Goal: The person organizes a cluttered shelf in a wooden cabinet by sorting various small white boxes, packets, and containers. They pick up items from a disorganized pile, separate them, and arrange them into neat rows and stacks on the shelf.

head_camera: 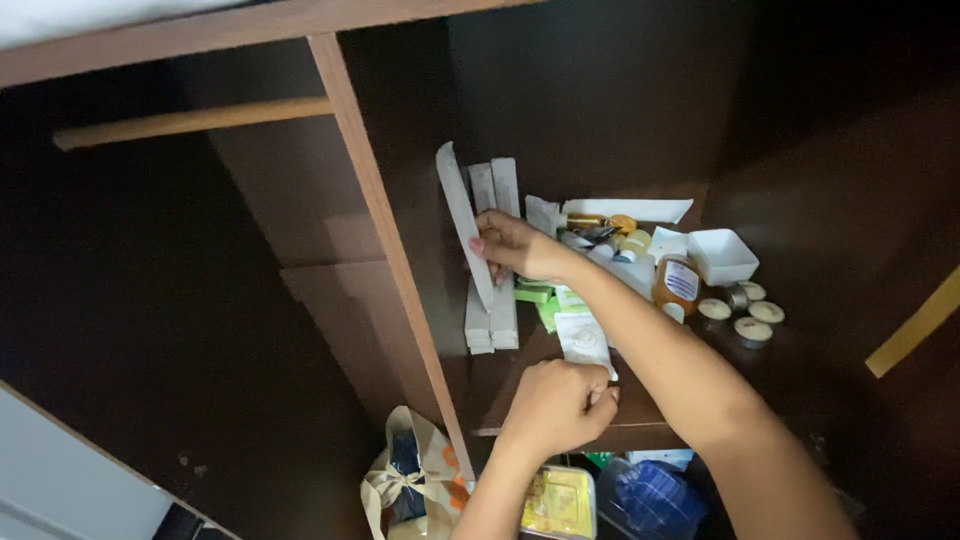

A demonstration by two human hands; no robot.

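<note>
While the right hand (512, 246) reaches far into the dark wooden cupboard, its grip is closed on a long white flat packet (462, 222) held tilted, the top leaning left toward the upright divider (385, 240). Just behind it, a stack of similar long white boxes (495, 300) lies on the shelf (520, 385), running near to far. The left hand (556, 405) sits at the near edge of the shelf, its grip curled tight around the near corner of a small white sachet (583, 340). To the right lie green packets (540, 300), an amber bottle (678, 283), a white square tray (722, 256) and 4 small round tins (748, 312). Below the shelf, near the person, are a beige bag (415, 480), a yellow box (560, 502) and a blue pouch (652, 498).
</note>
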